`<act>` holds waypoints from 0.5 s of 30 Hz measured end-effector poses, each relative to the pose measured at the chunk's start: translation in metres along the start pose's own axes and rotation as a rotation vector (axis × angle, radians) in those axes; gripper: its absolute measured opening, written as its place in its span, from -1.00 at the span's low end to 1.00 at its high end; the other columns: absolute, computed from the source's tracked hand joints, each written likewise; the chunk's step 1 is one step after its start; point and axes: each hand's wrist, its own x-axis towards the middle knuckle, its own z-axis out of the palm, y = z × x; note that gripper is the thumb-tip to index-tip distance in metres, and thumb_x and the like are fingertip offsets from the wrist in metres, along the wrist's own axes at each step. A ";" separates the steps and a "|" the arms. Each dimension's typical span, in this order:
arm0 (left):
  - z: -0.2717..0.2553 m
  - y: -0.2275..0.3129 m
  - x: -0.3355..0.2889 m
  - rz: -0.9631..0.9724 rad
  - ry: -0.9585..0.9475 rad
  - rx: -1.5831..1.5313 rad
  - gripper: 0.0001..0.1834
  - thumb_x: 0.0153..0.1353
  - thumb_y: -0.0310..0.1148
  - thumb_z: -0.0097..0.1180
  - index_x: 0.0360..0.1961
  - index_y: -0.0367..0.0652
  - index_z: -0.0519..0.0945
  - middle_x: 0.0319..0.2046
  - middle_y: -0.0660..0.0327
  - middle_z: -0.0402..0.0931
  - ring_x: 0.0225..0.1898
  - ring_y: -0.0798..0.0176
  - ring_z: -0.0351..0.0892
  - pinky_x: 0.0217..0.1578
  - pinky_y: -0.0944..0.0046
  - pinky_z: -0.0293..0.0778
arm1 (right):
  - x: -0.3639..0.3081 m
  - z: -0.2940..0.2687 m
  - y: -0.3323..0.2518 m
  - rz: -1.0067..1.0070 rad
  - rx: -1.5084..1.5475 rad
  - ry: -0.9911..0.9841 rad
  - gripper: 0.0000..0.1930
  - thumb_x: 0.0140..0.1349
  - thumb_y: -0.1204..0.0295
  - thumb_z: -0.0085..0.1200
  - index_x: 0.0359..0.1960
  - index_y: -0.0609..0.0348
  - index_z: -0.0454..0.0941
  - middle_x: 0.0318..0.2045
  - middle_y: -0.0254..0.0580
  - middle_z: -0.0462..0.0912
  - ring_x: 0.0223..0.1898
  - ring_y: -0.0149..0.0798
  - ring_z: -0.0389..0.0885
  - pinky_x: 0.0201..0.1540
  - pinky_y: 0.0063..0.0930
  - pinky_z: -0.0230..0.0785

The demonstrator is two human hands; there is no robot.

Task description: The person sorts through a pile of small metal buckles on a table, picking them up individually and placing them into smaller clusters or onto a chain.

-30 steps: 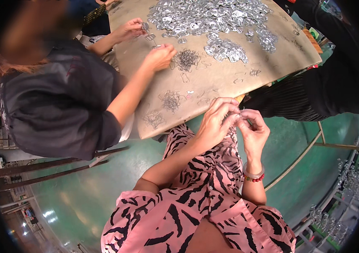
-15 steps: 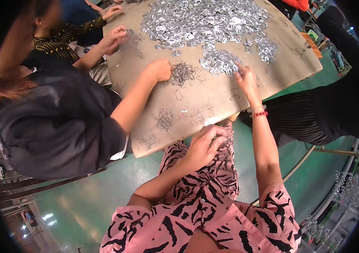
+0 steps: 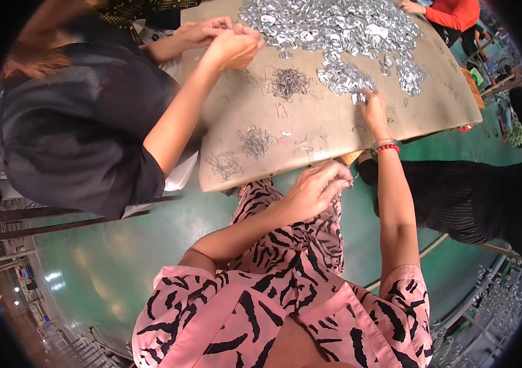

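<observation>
A person in a pink shirt [image 3: 236, 319] with black stripes, at six o'clock, works at the corner of a tan table [image 3: 334, 135]. The left hand [image 3: 319, 189], at three o'clock near the centre, is held off the table's near edge with thumb and fingers drawn narrow around a small metal piece [image 3: 352, 180], whose full shape the fingers hide. The right hand [image 3: 375, 111], at two o'clock, reaches over the tabletop, a red bracelet [image 3: 388, 147] at its wrist; its fingers, close together, touch the near end of a small heap of silver buckles [image 3: 342, 75] at one o'clock, though whether they grip one cannot be told. The large buckle pile [image 3: 334, 26] spreads beyond, also at one o'clock, with another cluster [image 3: 410, 77] at two. Bent wire pieces lie in a dark tangle [image 3: 288, 84] just past twelve, a second heap [image 3: 255, 142] at twelve and a looser one [image 3: 223, 166] at ten. A co-worker in a dark top [image 3: 83, 135], at ten o'clock, holds both hands [image 3: 233, 48] together over the table near twelve. An orange-red sleeve [image 3: 454, 15] shows between one and two.
</observation>
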 end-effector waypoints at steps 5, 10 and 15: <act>-0.001 0.007 -0.001 -0.043 -0.004 -0.026 -0.90 0.17 -0.52 0.06 -0.28 -0.28 0.45 -0.32 0.15 0.52 -0.28 0.23 0.54 -0.22 0.30 0.43 | 0.013 -0.007 0.005 -0.030 -0.039 -0.101 -0.73 -0.08 0.53 0.23 -0.27 0.13 0.56 -0.45 -0.03 0.54 -0.33 -0.05 0.54 -0.23 -0.27 0.40; -0.003 0.000 0.001 0.017 0.018 -0.022 -0.90 0.17 -0.51 0.06 -0.29 -0.27 0.45 -0.34 0.14 0.52 -0.29 0.20 0.54 -0.23 0.28 0.43 | -0.029 -0.053 -0.057 0.438 0.795 -0.082 -0.78 0.05 0.52 0.18 -0.27 0.39 0.53 -0.38 -0.04 0.62 -0.52 -0.35 0.57 -0.40 -0.55 0.42; 0.001 -0.003 0.007 -0.013 0.013 -0.020 -0.91 0.18 -0.48 0.04 -0.29 -0.25 0.45 -0.37 0.09 0.53 -0.30 0.12 0.56 -0.25 0.24 0.43 | -0.111 -0.105 -0.107 0.595 1.107 -0.044 -0.74 0.05 0.64 0.14 -0.17 0.42 0.52 -0.37 -0.14 0.61 -0.44 -0.37 0.57 -0.32 -0.61 0.42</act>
